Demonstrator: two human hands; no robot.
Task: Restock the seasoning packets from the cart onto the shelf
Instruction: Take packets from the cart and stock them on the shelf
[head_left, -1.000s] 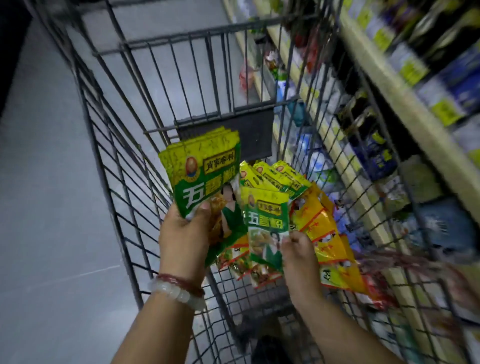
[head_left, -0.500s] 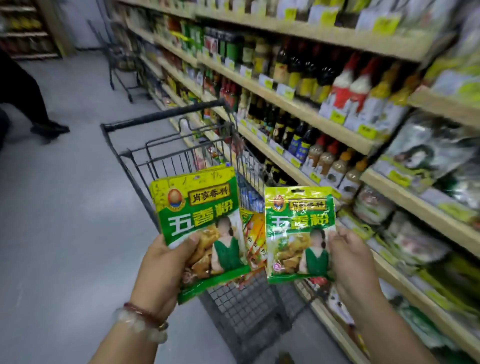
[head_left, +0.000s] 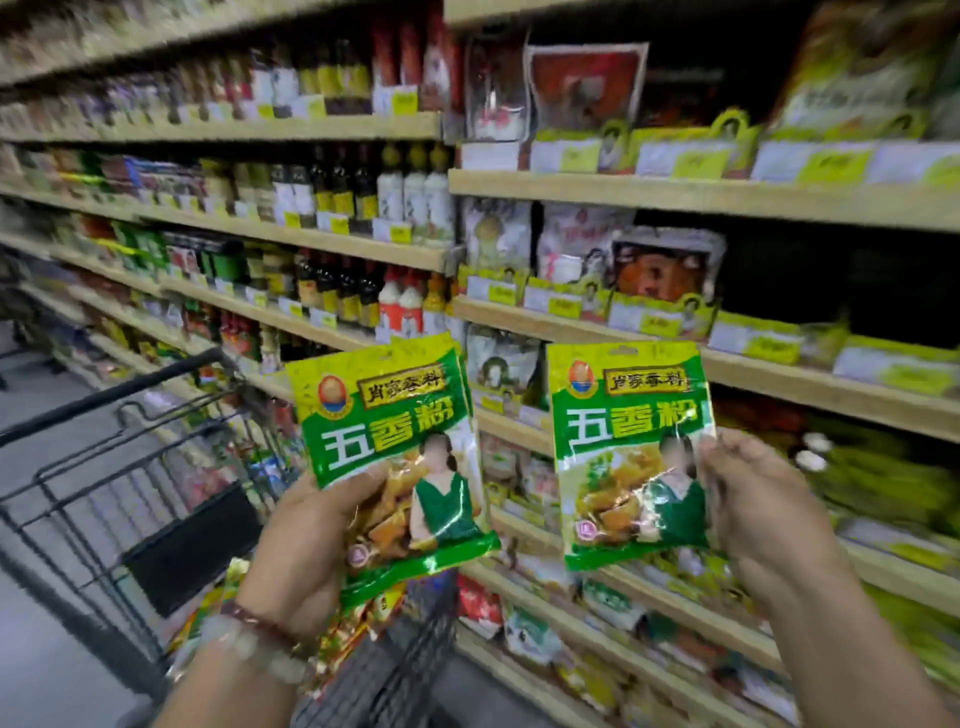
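Upright, left hand (head_left: 304, 540) grips a packet stack (head_left: 389, 452); right hand (head_left: 753, 493) pinches one packet (head_left: 631, 452).

our arms are bare, no sleeves showing. on our left wrist (head_left: 260, 642) we wear two bracelets: a dark reddish beaded one and a pale, translucent beaded one.

cart (head_left: 130, 467) left, shelf (head_left: 701, 197) right
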